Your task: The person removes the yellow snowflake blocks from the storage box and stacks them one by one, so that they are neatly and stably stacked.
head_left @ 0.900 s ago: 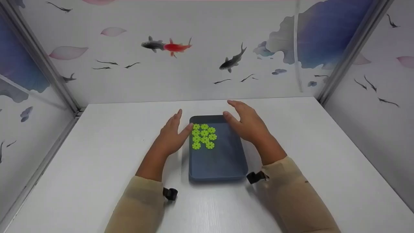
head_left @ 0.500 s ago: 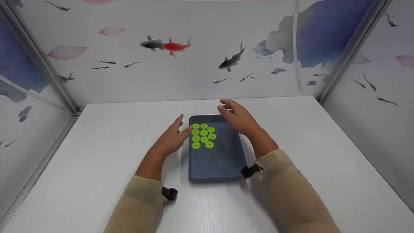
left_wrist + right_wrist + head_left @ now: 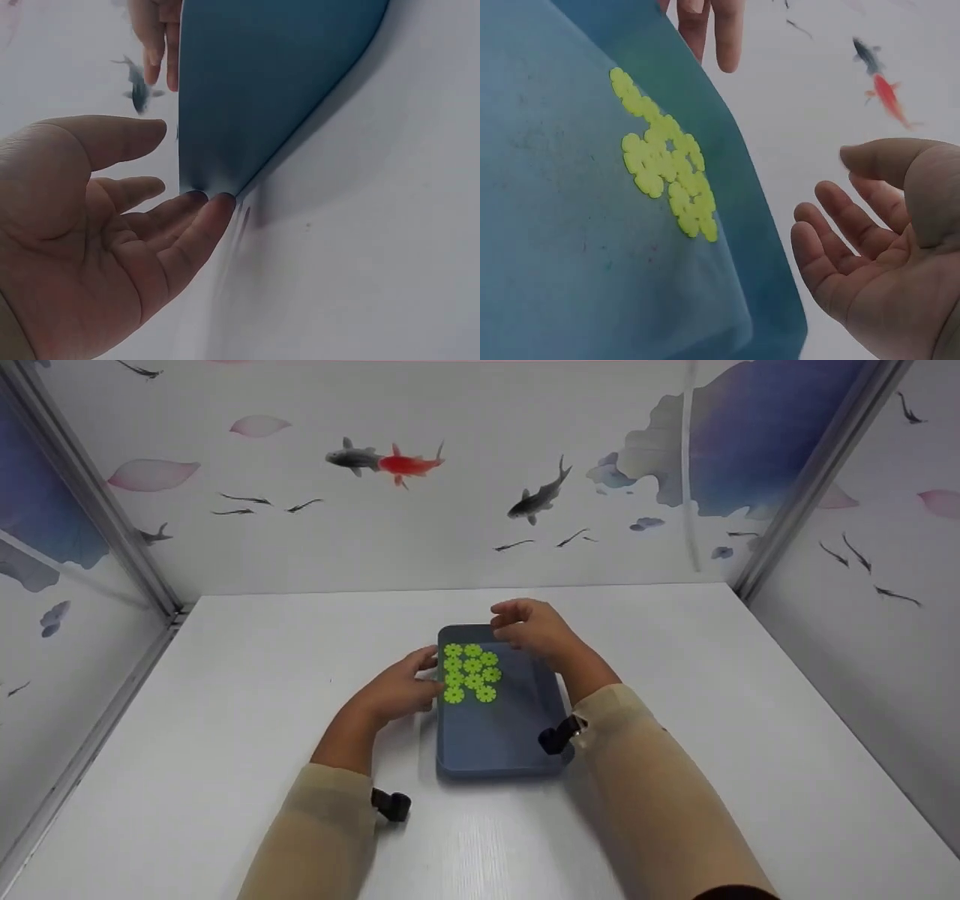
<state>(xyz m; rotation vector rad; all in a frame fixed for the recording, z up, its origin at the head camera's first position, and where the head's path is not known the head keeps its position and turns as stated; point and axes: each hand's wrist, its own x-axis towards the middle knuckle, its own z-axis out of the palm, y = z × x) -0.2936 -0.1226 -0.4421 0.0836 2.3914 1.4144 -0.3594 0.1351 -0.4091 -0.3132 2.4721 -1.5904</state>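
Observation:
A blue-grey rectangular tray (image 3: 504, 739) lies on the white table, longer from front to back than across. Several flat, bright green flower-shaped pieces (image 3: 472, 666) lie grouped in its far left part. My left hand (image 3: 397, 690) is at the tray's left side; in the left wrist view two fingertips (image 3: 220, 204) meet the outer wall near a corner, the thumb held apart. Over the far rim hovers my right hand (image 3: 541, 631), fingers loosely bent, nothing in its grasp. The right wrist view shows that hand (image 3: 900, 255) beside the tray wall, with the green pieces inside.
The white table (image 3: 247, 690) extends on both sides of the tray and in front of it. Behind stands a white wall panel (image 3: 420, 540) printed with fish, and side panels close in left and right. Each sleeved wrist carries a small black camera (image 3: 555, 737).
My right hand has moved left and slightly down along the tray's far end, its fingers bending more. My left hand has lowered and turned its fingers in toward the tray's left side.

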